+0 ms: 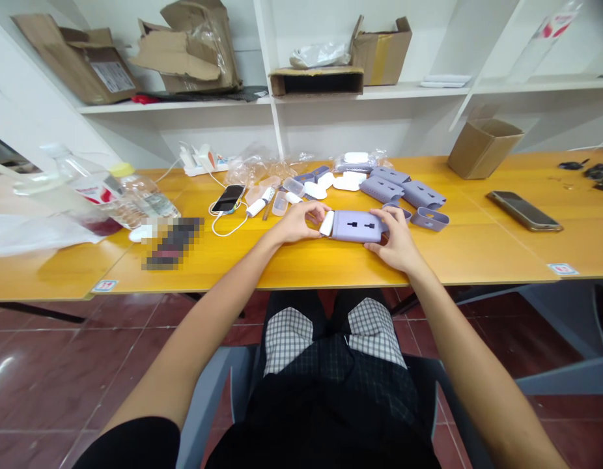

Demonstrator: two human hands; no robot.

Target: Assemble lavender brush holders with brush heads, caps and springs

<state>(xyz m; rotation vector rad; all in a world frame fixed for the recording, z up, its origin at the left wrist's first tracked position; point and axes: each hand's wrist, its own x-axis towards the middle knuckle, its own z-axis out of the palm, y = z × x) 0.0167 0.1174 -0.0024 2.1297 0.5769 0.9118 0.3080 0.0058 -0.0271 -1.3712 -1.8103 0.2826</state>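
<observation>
Just above the table's front edge, a purple plastic casing (357, 227) with two dark cut-outs lies lengthwise between my hands. My right hand (397, 240) grips its right end, thumb and fingers on opposite sides. At the other end, my left hand (301, 222) pinches a white plastic piece (327, 223) against the casing's opening. Whether that piece sits inside the opening or only touches it, I cannot tell. Behind them lie more purple casings (423, 194), a short purple ring (430, 219) and several white parts (349, 181).
A phone (228, 198) with a white cable lies left, another phone (525, 210) right. Bottles (148, 194) stand at far left, near a power strip (204, 163). An upright cardboard box (484, 146) is at back right. Shelves with cardboard boxes (184, 55) rise behind the table (477, 254).
</observation>
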